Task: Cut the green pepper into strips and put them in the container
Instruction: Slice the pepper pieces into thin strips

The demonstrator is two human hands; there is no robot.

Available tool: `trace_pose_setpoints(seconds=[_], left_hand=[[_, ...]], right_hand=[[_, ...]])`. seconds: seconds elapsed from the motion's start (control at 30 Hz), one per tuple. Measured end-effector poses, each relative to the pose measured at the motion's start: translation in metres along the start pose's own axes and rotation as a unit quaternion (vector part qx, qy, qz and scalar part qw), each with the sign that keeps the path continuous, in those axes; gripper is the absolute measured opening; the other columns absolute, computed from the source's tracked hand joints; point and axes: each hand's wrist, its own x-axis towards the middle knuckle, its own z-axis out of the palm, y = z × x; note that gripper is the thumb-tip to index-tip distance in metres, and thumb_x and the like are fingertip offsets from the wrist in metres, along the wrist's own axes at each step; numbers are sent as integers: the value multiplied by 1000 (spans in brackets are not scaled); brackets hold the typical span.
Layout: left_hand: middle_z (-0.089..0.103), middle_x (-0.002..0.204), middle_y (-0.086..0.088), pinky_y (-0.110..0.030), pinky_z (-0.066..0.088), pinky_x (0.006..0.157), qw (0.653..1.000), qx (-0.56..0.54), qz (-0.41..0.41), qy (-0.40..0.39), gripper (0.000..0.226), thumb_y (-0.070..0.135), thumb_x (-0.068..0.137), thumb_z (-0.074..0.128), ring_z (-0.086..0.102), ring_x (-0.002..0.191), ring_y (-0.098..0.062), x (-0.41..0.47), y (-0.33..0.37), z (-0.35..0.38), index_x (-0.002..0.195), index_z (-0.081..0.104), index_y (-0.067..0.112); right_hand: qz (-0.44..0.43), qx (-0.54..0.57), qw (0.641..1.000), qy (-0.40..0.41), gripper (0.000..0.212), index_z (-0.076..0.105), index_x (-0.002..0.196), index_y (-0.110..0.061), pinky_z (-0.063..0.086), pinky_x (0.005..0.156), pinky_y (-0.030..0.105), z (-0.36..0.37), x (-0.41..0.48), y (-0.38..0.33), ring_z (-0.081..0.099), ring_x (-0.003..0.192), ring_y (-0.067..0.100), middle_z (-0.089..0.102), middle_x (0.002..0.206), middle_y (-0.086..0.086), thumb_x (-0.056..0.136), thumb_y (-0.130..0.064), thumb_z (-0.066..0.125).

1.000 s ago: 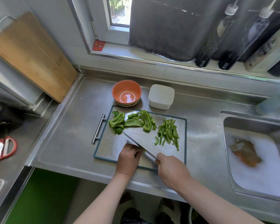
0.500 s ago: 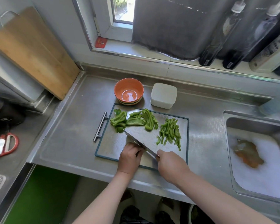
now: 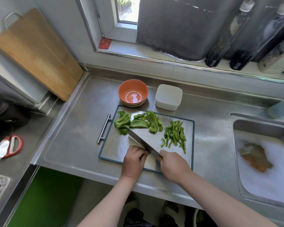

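Large uncut green pepper pieces (image 3: 138,122) lie along the far side of the steel cutting board (image 3: 115,149). A pile of cut pepper strips (image 3: 175,135) sits on its right part. My right hand (image 3: 174,166) grips the handle of a broad knife (image 3: 143,138). The blade lies slanted across the board with its tip by the leftmost pepper piece. My left hand (image 3: 133,161) is curled against the blade near its heel; what is under its fingers is hidden. An orange bowl (image 3: 132,92) and a white lidded container (image 3: 168,97) stand just behind the board.
A sink (image 3: 261,153) with foamy water and a brown rag is at the right. A wooden board (image 3: 34,53) leans on the left wall. Red scissors (image 3: 13,145) lie at the far left, and dark bottles (image 3: 220,46) stand on the windowsill.
Both hands and the knife keep almost the same pose near the board's front edge. Only the view has shifted slightly.
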Motion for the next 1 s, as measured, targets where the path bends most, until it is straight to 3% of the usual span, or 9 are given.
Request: trace_pose_setpoints(seconds=[0.33, 0.67, 0.9, 1.0], left_hand=[[69, 79, 2, -16, 44, 78, 1000, 7, 0, 15, 20, -2, 69, 84, 58, 82, -16, 0, -1, 3, 76, 74, 14], [68, 80, -1, -19, 45, 76, 1000, 8, 4, 15, 18, 3, 69, 86, 59, 82, -18, 0, -2, 4, 76, 73, 14], [68, 82, -3, -23, 49, 73, 999, 14, 35, 15, 7, 7, 76, 77, 59, 83, -19, 1, -3, 4, 78, 73, 13], [68, 83, -2, -22, 48, 74, 999, 16, 29, 13, 16, 2, 71, 83, 60, 83, -19, 2, -2, 4, 78, 74, 12]], right_hand=[[-19, -37, 998, 41, 24, 56, 100, -17, 39, 62, 36, 3, -19, 0, 53, 73, 27, 61, 86, 6, 104, -27, 34], [-9, -63, 997, 39, 15, 49, 95, -18, 26, 50, 33, 3, -21, 1, 48, 67, 24, 52, 79, 3, 102, -21, 35], [-1, -74, 997, 24, 12, 45, 95, -17, 23, 49, 32, 4, -18, -3, 41, 61, 20, 44, 74, 1, 98, -12, 35], [0, -62, 998, 23, 12, 47, 94, -15, 25, 50, 33, 5, -15, -2, 44, 65, 24, 48, 77, 3, 98, -13, 36]])
